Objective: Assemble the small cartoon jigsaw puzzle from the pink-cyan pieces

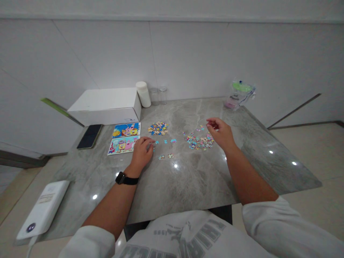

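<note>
The work is looking barely started: two heaps, a blue-and-yellow pile [158,128] and a mixed pile [200,142], are holding most puzzle pieces, while three bluish bits [165,142] in a row and two bits below [171,155] are lying apart between the hands. The left hand [143,152] is reaching the row's near end, fingers curling; the right hand [219,133] is hovering by the mixed pile, fingers bunching; whether either is gripping anything cannot be told. Two picture panels [126,130] are lying leftward.

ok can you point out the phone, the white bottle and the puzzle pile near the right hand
Phone [89,136]: head view, on the middle of its dark screen.
White bottle [144,96]: head view, on the middle of its body.
Puzzle pile [200,142]: head view, on pieces mid-heap.
</note>
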A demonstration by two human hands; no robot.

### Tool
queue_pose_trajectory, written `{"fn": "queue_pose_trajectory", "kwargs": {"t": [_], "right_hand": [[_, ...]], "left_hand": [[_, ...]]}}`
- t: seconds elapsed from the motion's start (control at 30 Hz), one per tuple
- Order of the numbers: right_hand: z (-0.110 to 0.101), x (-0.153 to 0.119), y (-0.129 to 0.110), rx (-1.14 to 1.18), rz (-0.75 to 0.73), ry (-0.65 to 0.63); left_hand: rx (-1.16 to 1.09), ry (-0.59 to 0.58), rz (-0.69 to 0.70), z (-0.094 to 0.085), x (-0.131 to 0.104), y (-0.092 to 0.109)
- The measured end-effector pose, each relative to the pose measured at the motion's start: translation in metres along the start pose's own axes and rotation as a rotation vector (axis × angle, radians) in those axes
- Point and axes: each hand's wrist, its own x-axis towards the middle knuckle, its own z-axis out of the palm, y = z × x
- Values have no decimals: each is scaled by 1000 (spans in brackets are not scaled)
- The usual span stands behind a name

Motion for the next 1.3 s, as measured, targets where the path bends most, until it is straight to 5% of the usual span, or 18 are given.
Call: {"fn": "queue_pose_trajectory", "kwargs": {"t": [0.17,0.37,0.57,0.8,0.97,1.17,1.3], "right_hand": [[29,-24,26,-190,-122,-220],[55,-34,26,-354,-207,-416],[43,-31,42,-482,-40,-315],[53,-34,42,-336,-249,-419],[50,-31,48,-390,-157,-363],[52,-34,44,-323,-275,-452],[53,-32,48,-362,-205,-406]], "left_hand": [[-27,-9,-1,2,1,1],[-63,-23,1,3,1,3],[-62,-27,-5,3,2,3],[-63,-45,-27,5,1,3],[-79,-39,-21,4,2,3],[-91,-51,-12,5,2,3],[-90,-44,-16,5,2,4]]}}
